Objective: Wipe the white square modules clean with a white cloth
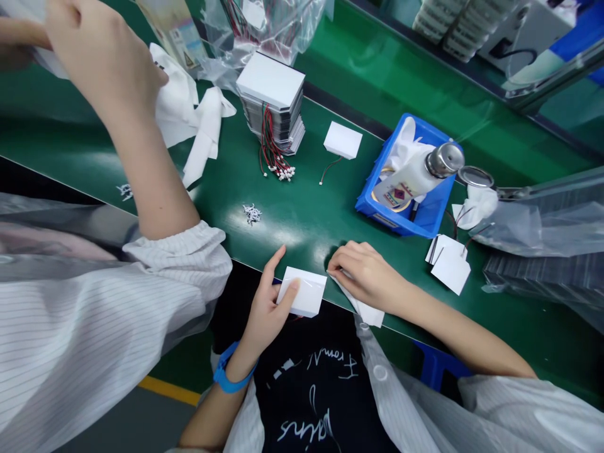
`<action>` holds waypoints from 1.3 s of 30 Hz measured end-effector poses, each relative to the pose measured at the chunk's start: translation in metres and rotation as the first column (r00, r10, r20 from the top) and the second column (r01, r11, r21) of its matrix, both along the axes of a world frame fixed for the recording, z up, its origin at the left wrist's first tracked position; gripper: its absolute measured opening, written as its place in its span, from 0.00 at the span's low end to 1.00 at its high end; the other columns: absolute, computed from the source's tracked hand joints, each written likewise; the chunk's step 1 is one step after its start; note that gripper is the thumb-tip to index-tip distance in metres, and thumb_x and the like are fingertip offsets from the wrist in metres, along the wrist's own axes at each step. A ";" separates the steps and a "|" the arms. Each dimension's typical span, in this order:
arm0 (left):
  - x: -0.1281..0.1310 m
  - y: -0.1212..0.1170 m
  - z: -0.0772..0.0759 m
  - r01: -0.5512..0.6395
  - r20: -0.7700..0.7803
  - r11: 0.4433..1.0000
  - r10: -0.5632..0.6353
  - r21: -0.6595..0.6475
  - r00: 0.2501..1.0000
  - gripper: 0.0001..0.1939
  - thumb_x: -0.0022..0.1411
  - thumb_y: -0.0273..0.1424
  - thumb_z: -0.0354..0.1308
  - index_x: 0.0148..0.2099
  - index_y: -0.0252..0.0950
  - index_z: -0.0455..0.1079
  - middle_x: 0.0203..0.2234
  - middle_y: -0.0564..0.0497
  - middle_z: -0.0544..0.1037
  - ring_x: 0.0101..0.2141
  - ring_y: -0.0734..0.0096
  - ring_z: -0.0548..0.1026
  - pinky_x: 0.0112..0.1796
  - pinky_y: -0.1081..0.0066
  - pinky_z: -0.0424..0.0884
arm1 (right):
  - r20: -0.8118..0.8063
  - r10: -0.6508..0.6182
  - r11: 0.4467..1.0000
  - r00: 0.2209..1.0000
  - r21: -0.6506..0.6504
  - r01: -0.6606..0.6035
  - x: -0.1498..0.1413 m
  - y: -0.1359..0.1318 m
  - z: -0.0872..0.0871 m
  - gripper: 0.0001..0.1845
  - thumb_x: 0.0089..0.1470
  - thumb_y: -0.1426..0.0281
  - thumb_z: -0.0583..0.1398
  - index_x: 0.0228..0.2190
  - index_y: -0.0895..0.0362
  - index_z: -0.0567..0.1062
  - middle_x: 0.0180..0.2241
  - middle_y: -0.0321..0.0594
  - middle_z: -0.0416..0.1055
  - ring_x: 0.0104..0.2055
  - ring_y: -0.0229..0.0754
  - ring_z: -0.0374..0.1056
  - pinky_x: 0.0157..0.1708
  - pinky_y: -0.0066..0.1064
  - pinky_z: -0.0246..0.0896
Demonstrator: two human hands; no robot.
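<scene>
My left hand, a blue band on its wrist, grips a white rectangular panel at the table's front edge, thumb on top. A bit of red wire shows beneath the panel. To the right, my right hand has its fingers closed on a white cloth that lies over the edge. Beyond them, a single panel with a thin wire lead lies on the green table. A tall stack of such panels stands farther back, red and black leads hanging from it.
A blue bin holds a bottle and white cloth. More panels lie right of it, near plastic-wrapped trays. Small white scraps lie mid-table. At left, a co-worker's arm reaches across beside white cloths.
</scene>
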State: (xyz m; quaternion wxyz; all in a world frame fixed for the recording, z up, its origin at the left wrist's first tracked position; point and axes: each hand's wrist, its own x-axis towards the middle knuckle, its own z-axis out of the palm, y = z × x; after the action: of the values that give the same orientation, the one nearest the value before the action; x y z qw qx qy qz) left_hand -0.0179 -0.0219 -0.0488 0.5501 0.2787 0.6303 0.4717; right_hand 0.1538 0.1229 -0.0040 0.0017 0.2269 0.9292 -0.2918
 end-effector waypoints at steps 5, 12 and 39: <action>0.000 -0.001 -0.003 0.002 0.024 1.000 -0.002 0.007 1.000 0.38 0.68 0.41 0.56 0.72 0.42 0.42 0.16 0.60 0.69 0.17 0.76 0.67 0.20 0.79 0.66 | -0.123 -0.013 0.998 0.992 -0.063 0.005 0.006 0.016 -0.012 0.10 0.67 0.67 0.54 0.35 0.57 0.72 0.36 0.41 0.75 0.39 0.41 0.68 0.38 0.34 0.54; 0.000 -0.002 -0.013 0.002 0.045 0.998 -0.004 0.056 0.999 0.37 0.68 0.45 0.53 0.72 0.41 0.43 0.20 0.59 0.67 0.17 0.79 0.59 0.20 0.78 0.58 | -0.408 -0.084 0.995 0.909 0.022 0.101 0.010 0.017 -0.028 0.15 0.67 0.72 0.49 0.50 0.57 0.71 0.44 0.49 0.72 0.46 0.44 0.70 0.43 0.38 0.65; -0.021 0.185 0.055 0.252 -0.640 0.895 0.048 0.369 0.767 0.29 0.67 0.29 0.52 0.67 0.35 0.51 0.42 0.43 0.77 0.34 0.65 0.78 0.41 0.65 0.74 | -0.517 0.139 0.970 0.844 0.244 -0.010 0.011 0.007 -0.032 0.05 0.64 0.74 0.52 0.39 0.54 0.68 0.32 0.40 0.74 0.33 0.40 0.68 0.32 0.32 0.59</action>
State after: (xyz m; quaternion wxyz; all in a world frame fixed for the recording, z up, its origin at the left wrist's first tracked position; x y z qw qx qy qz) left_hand -0.0392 0.1626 0.0064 0.2546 0.5708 0.6402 0.4466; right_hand 0.1652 0.1297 -0.0358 -0.2700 0.0996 0.9291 -0.2323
